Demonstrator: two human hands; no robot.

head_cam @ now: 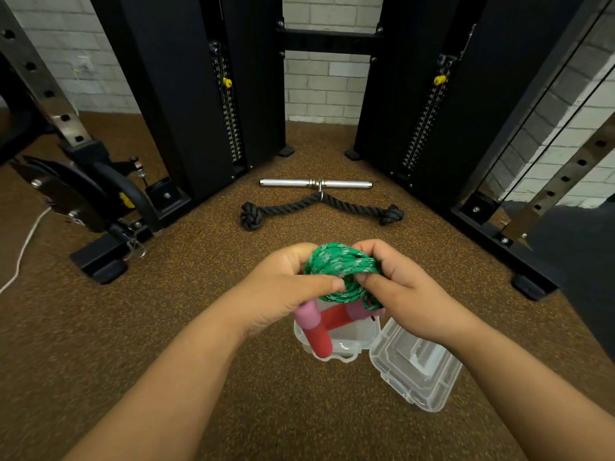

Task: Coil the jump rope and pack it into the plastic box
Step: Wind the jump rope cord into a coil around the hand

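A green-and-white braided jump rope (339, 264) is bundled into a tight coil held in the air between both hands. My left hand (286, 287) grips the coil's left side, thumb pressed across its front. My right hand (399, 287) pinches the right side. Two pink-and-red handles (314, 331) hang below the coil, over a clear plastic box (342, 344) standing open on the floor. One handle points down past the box's front rim, the other lies across its opening. The box's clear lid (416, 371) lies beside it to the right.
Brown speckled rubber floor (233, 377) all around. A black triceps rope (319, 211) and a chrome bar (316, 184) lie farther ahead. Black cable-machine columns (199, 94) stand behind, with frame feet left (106, 261) and right (532, 284). A white cord (23, 247) runs at far left.
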